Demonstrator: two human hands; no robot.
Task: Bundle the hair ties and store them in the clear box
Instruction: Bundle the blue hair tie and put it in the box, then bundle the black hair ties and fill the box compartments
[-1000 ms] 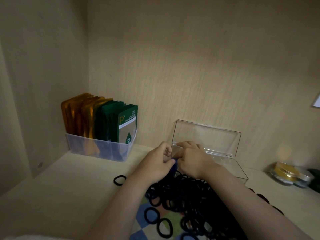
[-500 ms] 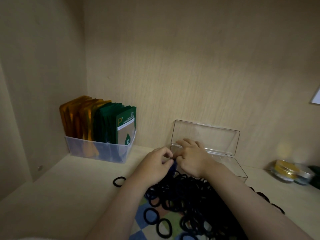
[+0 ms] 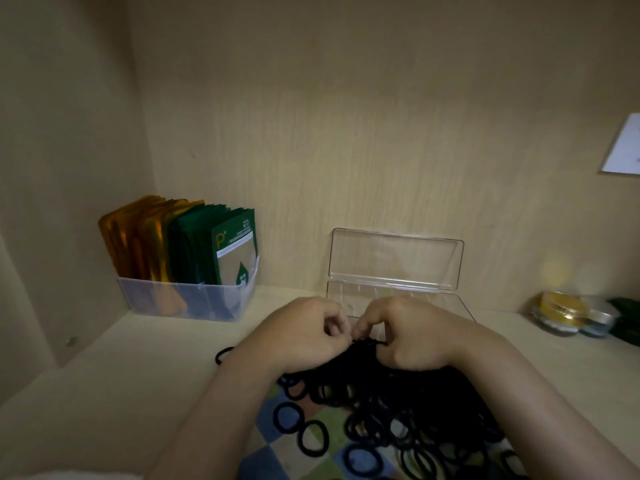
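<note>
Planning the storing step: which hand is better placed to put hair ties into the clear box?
Probably the right hand: the open clear box sits behind it; the left hand is farther off.

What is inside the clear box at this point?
The open clear box shows nothing inside where its base is visible. Its front part is hidden behind the left hand and right hand, which pinch hair ties.

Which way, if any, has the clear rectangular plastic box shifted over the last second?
No. The clear rectangular plastic box keeps the same gap to the right of the translucent bin of orange and green packets; only the camera shifted slightly.
</note>
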